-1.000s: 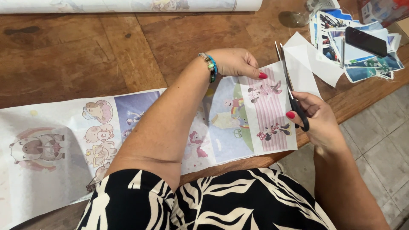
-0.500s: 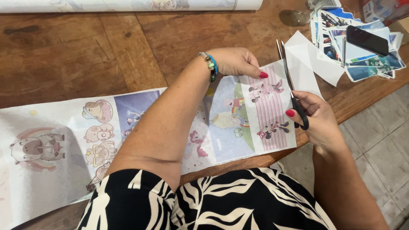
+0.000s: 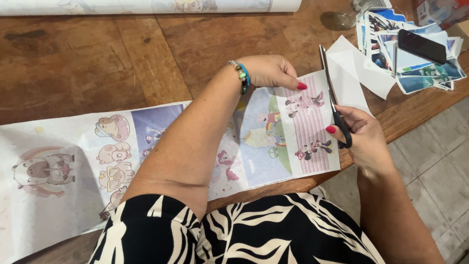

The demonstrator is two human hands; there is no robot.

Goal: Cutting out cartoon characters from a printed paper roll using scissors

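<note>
A long printed sheet (image 3: 273, 142) of cartoon pictures lies across the worn wooden desk (image 3: 97, 68). The left hand (image 3: 268, 71) presses its far edge, fingers together; the right hand (image 3: 364, 139) grips black scissors (image 3: 334, 105) along its right edge. Cut picture cards (image 3: 415, 58) sit beyond; grey floor tiles (image 3: 435, 156) lie right
</note>
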